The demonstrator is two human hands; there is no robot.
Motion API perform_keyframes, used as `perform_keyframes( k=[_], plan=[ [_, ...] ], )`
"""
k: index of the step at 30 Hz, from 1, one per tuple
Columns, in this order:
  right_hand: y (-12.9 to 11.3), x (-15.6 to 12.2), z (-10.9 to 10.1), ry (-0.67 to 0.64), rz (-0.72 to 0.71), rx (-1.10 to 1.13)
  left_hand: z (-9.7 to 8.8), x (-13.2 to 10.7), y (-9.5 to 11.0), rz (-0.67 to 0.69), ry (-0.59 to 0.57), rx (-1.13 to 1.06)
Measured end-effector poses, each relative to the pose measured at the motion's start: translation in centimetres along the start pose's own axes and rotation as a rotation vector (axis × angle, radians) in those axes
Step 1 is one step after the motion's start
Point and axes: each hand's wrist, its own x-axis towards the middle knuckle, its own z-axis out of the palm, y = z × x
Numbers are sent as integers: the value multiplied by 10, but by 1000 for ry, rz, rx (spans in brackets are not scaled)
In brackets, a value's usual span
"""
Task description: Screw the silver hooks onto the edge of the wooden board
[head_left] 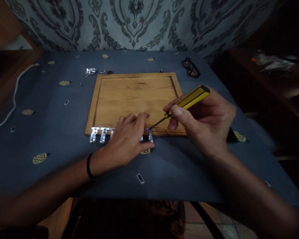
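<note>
A wooden board (137,96) with a raised frame lies flat on the cloth. Silver metal hooks (104,134) line its near edge, some hidden by my left hand (128,137). That hand rests over the edge, its thumb and fingers around the rightmost hook (150,136), steadying it. My right hand (206,118) grips a yellow-and-black screwdriver (189,100) by the handle. The shaft slants down to the left, with its tip at the rightmost hook. Whether a screw sits under the tip is too small to tell.
Beyond the board's far left corner lies another metal hook (91,71), near a tiny screw (81,85). Dark-framed glasses (191,67) rest at the far right. A white cable (15,94) runs along the left side. Patterned wallpaper (134,23) backs the cloth-covered table (72,172).
</note>
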Motion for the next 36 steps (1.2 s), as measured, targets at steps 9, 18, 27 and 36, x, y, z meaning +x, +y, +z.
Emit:
perform_keyframes(
  k=[9, 18, 27, 36],
  plan=[
    [4, 0, -1, -47, -10, -1, 0, 0, -1, 8, 8, 16],
    [5, 0, -4, -48, -36, -59, -2, 1, 1, -1, -8, 11],
    [5, 0, -7, -115, 7, -41, 0, -1, -1, 20, 5, 26],
    [2, 2, -10, -122, -38, -140, 0, -1, -1, 21, 18, 19]
  ],
)
